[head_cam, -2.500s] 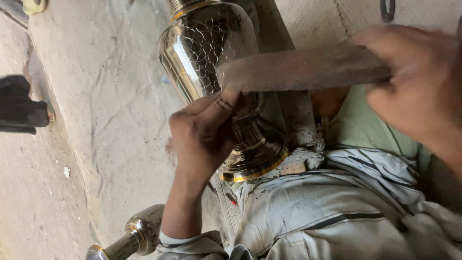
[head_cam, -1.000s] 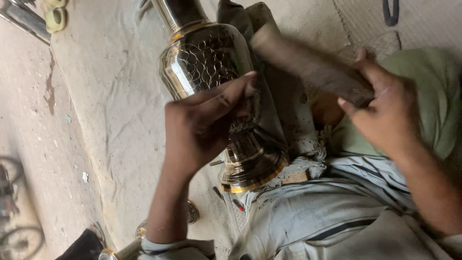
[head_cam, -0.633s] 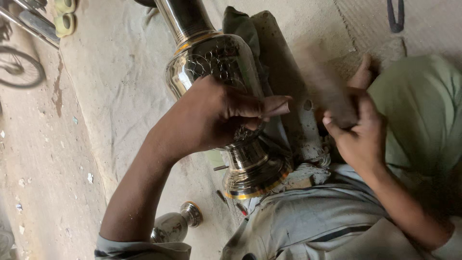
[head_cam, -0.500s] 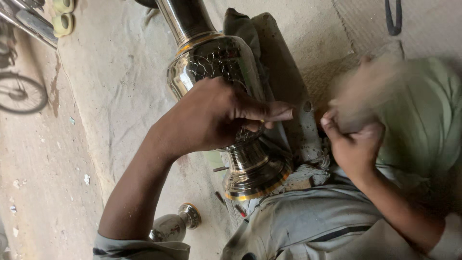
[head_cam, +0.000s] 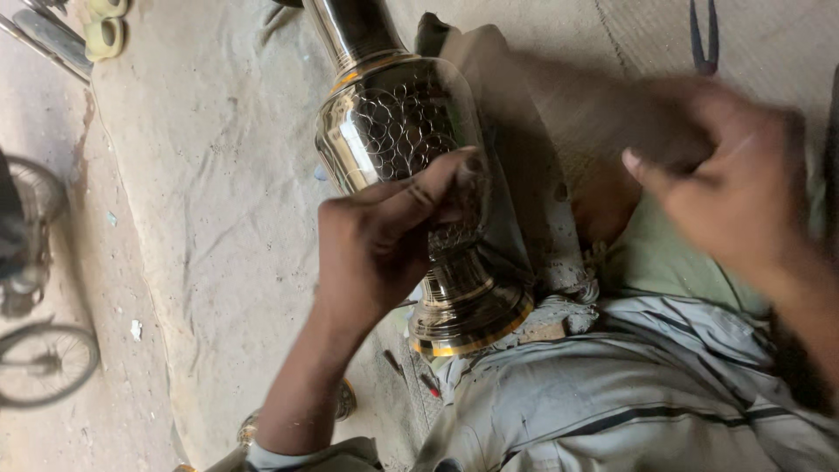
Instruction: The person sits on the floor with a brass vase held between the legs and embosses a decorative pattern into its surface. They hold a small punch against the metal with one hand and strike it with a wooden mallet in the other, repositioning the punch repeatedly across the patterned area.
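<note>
Open stretch of pale grey cloth-covered ground [head_cam: 201,201] at left centre, free for passage. Blocked in the middle by tall polished metal vase with hammered pattern and gold-rimmed foot [head_cam: 406,149]. Crowded lower right: striped grey clothing [head_cam: 612,393]. Bicycle wheel [head_cam: 44,363] at lower left edge.

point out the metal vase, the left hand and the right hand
metal vase [head_cam: 384,131], head view, on its patterned belly
left hand [head_cam: 376,245], head view, on the back of the hand
right hand [head_cam: 743,192], head view, on the blurred knuckles
</note>
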